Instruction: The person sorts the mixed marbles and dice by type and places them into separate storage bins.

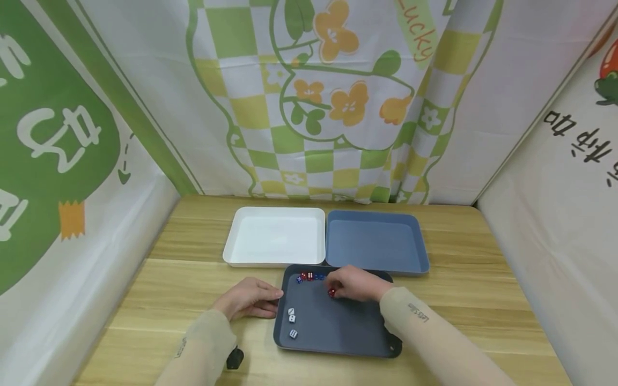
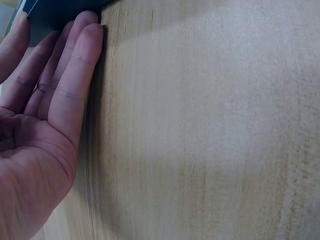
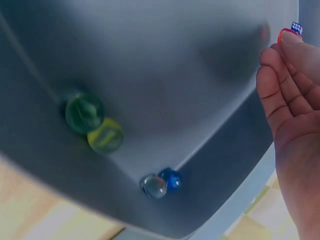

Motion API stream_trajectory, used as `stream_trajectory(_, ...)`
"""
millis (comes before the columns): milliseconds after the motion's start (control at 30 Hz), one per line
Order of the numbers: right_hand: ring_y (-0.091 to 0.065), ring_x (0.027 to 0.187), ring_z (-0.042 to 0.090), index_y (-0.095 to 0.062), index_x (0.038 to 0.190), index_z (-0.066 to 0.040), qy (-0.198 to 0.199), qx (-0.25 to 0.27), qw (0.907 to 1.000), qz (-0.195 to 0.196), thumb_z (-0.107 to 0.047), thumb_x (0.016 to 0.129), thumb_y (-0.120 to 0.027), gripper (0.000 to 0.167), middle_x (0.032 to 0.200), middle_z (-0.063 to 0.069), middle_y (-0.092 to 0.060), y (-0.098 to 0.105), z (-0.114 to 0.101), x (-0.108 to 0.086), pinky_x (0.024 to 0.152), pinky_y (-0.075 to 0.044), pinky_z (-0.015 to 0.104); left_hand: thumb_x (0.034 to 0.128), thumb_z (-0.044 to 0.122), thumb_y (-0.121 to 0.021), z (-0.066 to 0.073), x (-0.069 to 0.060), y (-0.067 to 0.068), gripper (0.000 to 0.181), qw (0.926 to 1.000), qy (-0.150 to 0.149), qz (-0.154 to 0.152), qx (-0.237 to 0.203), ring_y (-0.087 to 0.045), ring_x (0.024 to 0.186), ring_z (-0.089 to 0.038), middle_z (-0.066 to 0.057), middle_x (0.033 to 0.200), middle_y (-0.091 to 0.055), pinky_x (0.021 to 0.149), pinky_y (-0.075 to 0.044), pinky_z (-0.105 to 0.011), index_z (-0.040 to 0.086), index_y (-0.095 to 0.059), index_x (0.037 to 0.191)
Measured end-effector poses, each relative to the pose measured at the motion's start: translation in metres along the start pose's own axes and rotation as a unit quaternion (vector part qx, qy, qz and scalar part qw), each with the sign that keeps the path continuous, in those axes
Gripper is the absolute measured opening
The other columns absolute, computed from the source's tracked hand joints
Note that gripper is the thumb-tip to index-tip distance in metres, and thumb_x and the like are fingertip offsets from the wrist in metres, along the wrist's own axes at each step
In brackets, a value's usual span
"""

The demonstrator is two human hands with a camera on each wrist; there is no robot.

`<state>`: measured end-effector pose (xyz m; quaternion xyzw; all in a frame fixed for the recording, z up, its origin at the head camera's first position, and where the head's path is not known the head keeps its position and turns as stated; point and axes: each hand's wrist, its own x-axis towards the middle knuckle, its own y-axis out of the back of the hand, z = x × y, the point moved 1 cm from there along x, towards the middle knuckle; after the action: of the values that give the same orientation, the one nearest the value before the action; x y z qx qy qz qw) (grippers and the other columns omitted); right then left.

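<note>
My right hand (image 1: 354, 283) is over the dark grey tray (image 1: 338, 327), pinching a red die (image 1: 332, 292) between thumb and fingertips. A blue die (image 3: 297, 28) shows just beyond the thumb in the right wrist view. Along the tray's far side sit a red die (image 1: 310, 276) and several more red and blue ones. Three white dice (image 1: 292, 319) lie near the left wall. My left hand (image 1: 251, 299) touches the tray's left side from outside, fingers fairly straight. Green (image 3: 85, 113), yellow-green (image 3: 105, 136), clear (image 3: 154, 186) and blue marbles (image 3: 171, 178) rest by the tray's walls in the right wrist view.
Behind the grey tray stand a white tray (image 1: 282, 236) on the left and a blue tray (image 1: 376, 241) on the right, side by side. All are on a wooden table (image 1: 483, 300). A patterned curtain (image 1: 333, 107) hangs behind; printed cloths flank both sides.
</note>
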<state>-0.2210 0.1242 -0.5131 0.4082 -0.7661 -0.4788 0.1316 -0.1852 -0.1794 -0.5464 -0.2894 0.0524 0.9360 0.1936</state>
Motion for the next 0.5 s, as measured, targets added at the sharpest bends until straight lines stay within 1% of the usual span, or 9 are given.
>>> stream_trajectory(100, -0.054, 0.073, 0.005, -0.073, 0.108, -0.012, -0.001, 0.000, 1.0000, 0.009, -0.007, 0.093, -0.075, 0.015, 0.086, -0.008, -0.064, 0.005, 0.003, -0.002, 0.065, -0.051, 0.024, 0.0934, 0.022, -0.077, 0.000, 0.000, 0.000, 0.040, 1.0000, 0.000, -0.003, -0.002, -0.076, 0.085, -0.026, -0.020, 0.100, -0.076, 0.082, -0.065, -0.042, -0.008, -0.070, 0.119)
stream_trajectory(267, -0.055, 0.073, 0.005, -0.073, 0.107, -0.010, -0.006, 0.014, 0.9995, 0.027, -0.006, 0.094, -0.074, 0.014, 0.086, -0.008, -0.065, 0.016, 0.007, -0.005, 0.065, -0.051, 0.025, 0.0934, 0.021, -0.077, 0.000, 0.000, 0.001, 0.039, 1.0000, 0.000, -0.003, -0.006, -0.076, 0.084, -0.025, -0.020, 0.100, -0.076, 0.082, -0.065, -0.041, -0.008, -0.070, 0.118)
stream_trajectory(367, -0.057, 0.075, 0.006, -0.073, 0.109, -0.010, -0.018, 0.024, 0.9988, 0.039, -0.008, 0.095, -0.073, 0.014, 0.088, -0.006, -0.067, 0.024, 0.010, -0.008, 0.067, -0.053, 0.028, 0.0931, 0.021, -0.077, -0.002, 0.000, 0.001, 0.039, 1.0000, -0.001, -0.001, -0.007, -0.076, 0.084, -0.025, -0.020, 0.100, -0.076, 0.082, -0.065, -0.041, -0.008, -0.071, 0.118)
stream_trajectory(500, -0.062, 0.081, 0.007, -0.074, 0.113, -0.010, -0.038, 0.033, 0.9969, 0.060, -0.008, 0.096, -0.072, 0.018, 0.095, -0.004, -0.071, 0.033, 0.018, -0.012, 0.071, -0.056, 0.029, 0.0928, 0.022, -0.078, -0.002, -0.001, 0.001, 0.039, 1.0000, -0.002, 0.000, -0.009, -0.076, 0.085, -0.025, -0.019, 0.100, -0.076, 0.082, -0.065, -0.041, -0.008, -0.071, 0.118)
